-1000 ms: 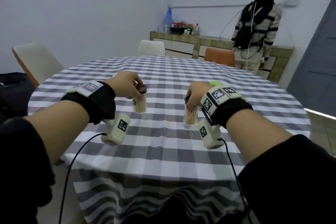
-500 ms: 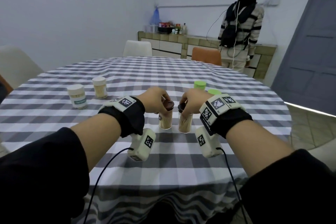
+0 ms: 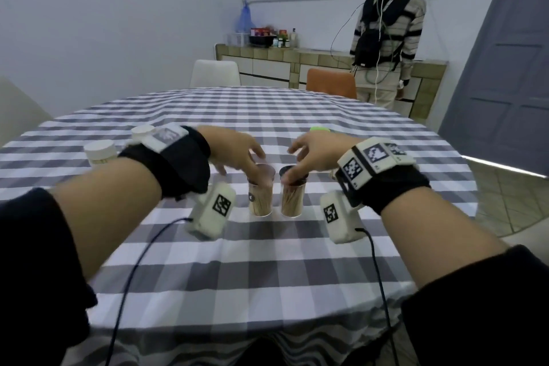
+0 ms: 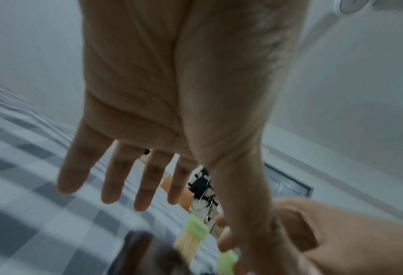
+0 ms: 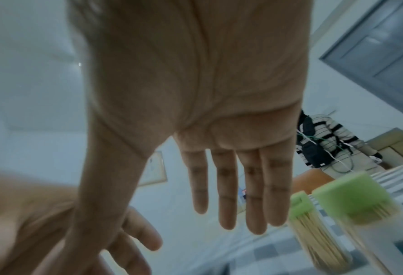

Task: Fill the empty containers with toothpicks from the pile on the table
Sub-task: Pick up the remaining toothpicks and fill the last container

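Two clear toothpick containers with dark lids stand side by side on the checked table (image 3: pixel 267 276): the left container (image 3: pixel 260 197) and the right container (image 3: pixel 293 197), both full of toothpicks. My left hand (image 3: pixel 246 162) hovers over the left lid with fingers spread straight, the thumb close to the lid. My right hand (image 3: pixel 300 162) is over the right lid, with its thumb at the lid's edge. The wrist views show straight fingers on the left hand (image 4: pixel 148 167) and the right hand (image 5: pixel 231 186). No loose toothpick pile is in view.
Two white-lidded containers (image 3: pixel 99 151) stand behind my left wrist. Green-lidded containers (image 5: pixel 313 223) full of toothpicks stand just beyond my right hand. A person (image 3: pixel 386 24) stands by the far counter. A white chair (image 3: pixel 215 73) and an orange chair (image 3: pixel 331 83) are at the far edge.
Both hands brought the dark-lidded containers together and down onto the table, then let go, and their fingers have straightened above the lids.
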